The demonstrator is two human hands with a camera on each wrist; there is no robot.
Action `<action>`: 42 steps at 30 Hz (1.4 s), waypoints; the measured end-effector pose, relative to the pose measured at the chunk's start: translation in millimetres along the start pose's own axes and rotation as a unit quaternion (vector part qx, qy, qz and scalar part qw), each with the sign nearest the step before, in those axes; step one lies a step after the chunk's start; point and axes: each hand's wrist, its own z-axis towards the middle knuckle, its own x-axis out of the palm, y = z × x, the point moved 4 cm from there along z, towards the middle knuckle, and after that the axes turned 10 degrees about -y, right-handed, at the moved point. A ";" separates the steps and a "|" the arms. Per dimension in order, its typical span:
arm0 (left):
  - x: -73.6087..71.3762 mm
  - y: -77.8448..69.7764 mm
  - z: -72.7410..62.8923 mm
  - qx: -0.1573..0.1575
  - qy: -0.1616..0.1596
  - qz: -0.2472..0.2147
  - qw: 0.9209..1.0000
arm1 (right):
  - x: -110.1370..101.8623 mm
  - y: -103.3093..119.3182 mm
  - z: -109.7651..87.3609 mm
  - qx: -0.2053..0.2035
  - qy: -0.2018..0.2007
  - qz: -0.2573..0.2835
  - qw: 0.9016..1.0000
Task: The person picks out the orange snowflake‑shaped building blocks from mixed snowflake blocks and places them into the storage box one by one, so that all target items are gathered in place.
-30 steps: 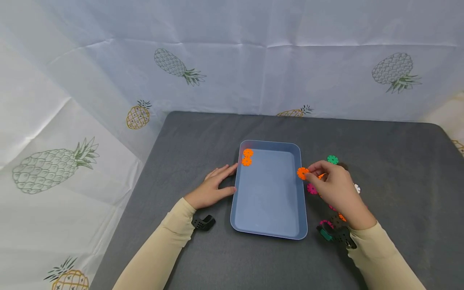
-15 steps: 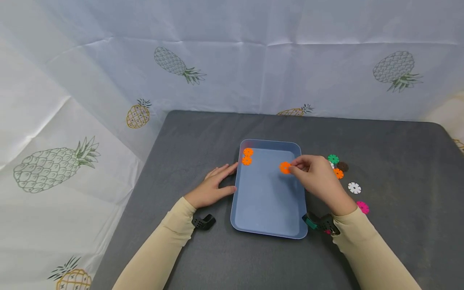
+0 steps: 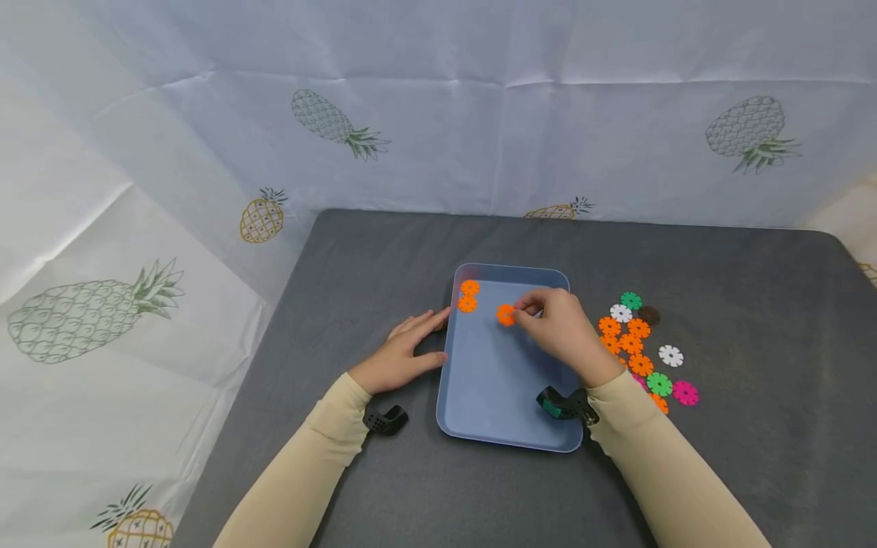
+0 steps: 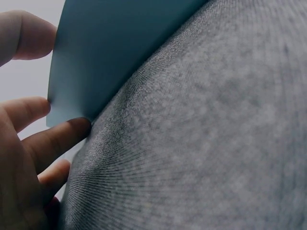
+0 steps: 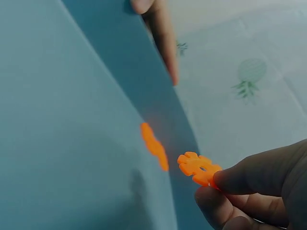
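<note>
From where I stood, the grey bench (image 3: 754,320) filled the frame's lower part, a blue tray (image 3: 479,396) near its centre. Right of centre lay a cluster of loose discs (image 3: 636,361), mostly orange, with some white, green, pink and brown. The left hand (image 3: 400,358) was spread, its fingertips against the tray's left wall. The right hand (image 3: 558,323) pinched one orange disc (image 3: 504,315) over the tray, not yet put down. Only two orange discs (image 3: 467,304) lay inside, upper left; the work seemed barely begun, several orange ones remaining outside.
</note>
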 end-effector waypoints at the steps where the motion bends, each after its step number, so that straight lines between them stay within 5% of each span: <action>1: 0.0 0.2 -0.1 0.000 0.000 -0.001 1.000 | 3.1 -0.3 1.8 -0.001 0.003 -0.001 1.000; 20: 1.4 -1.9 1.4 0.007 -0.004 -0.002 1.000 | 47.8 17.3 23.9 -0.014 0.053 -0.002 0.999; 42: 0.8 0.9 0.5 0.006 -0.007 0.003 1.000 | 67.5 15.8 23.9 -0.016 0.040 0.009 0.999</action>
